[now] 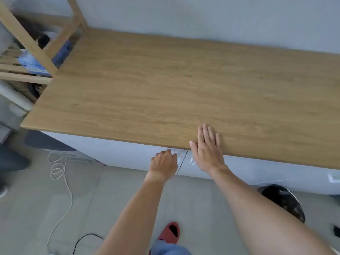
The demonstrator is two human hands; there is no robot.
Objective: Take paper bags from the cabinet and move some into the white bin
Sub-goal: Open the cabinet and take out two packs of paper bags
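A low white cabinet (114, 151) with a bare wooden top (165, 89) stands against the grey wall. Both of its doors look shut, with a dark seam (181, 162) between them. My left hand (163, 163) curls its fingers over the top edge of the left door, right beside the seam, at a small whitish tab. Flat on the front edge of the wooden top lies my right hand (207, 148), fingers stretched out, holding nothing. No paper bags and no white bin are in view.
A wooden shelf frame (35, 45) with blue items stands at the left end. On the floor lie a white cable (60, 173), a black cable (82, 240) and a dark round object (283, 201) at the right. My red slipper (170, 232) shows below.
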